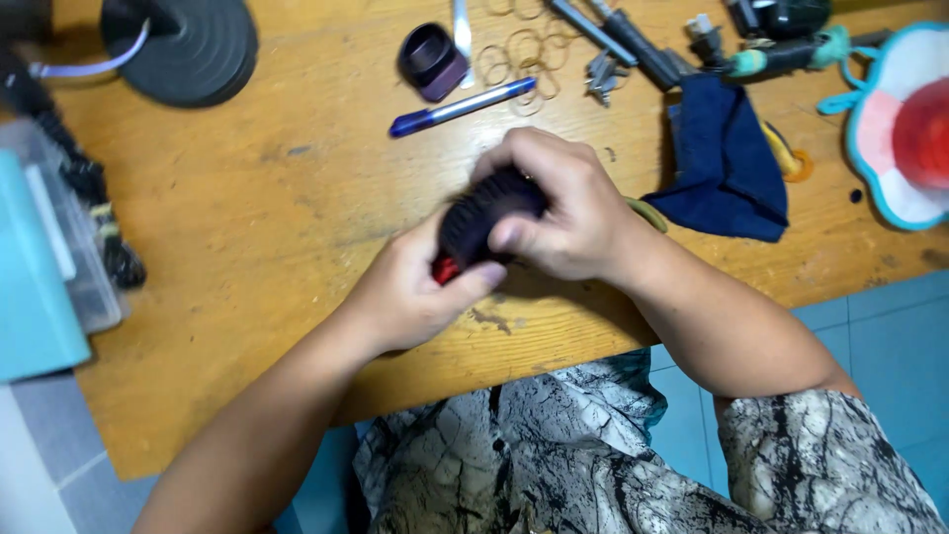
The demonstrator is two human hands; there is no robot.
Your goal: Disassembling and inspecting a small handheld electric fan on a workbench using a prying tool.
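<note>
Both my hands grip one small black ribbed cylinder with a red end showing at its lower left. My left hand holds it from below, thumb against its side. My right hand wraps over its top and right side. The object hovers just above the wooden table, near the front edge. Most of the cylinder is hidden by my fingers.
A blue pen, a dark cap and several rubber bands lie further back. A dark blue cloth lies to the right, a black round base at the back left, a plastic box at the left edge.
</note>
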